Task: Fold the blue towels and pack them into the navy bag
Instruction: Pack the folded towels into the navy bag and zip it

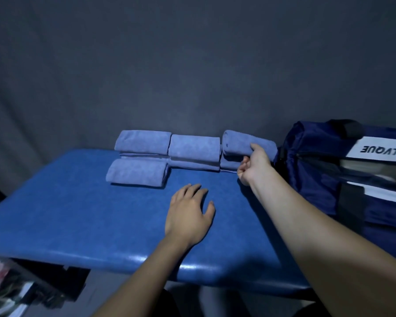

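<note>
Left hand (189,213) rests flat on blue table (78,213); right hand (254,165) pinches folded towel (240,143); grey backdrop (192,65) behind.

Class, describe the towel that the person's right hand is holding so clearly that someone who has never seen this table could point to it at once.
Start at the navy bag on the right of the blue table. Just left of it lies a row of folded blue towels; the held towel tops the stack nearest the bag. It alone is gripped by the right hand and tilted up off the stack, while the others lie flat.

Light blue towels (193,146). Bright blue table (78,213). Dark navy bag (311,175), white label (378,149), black letters. Grey wall (192,65).
</note>
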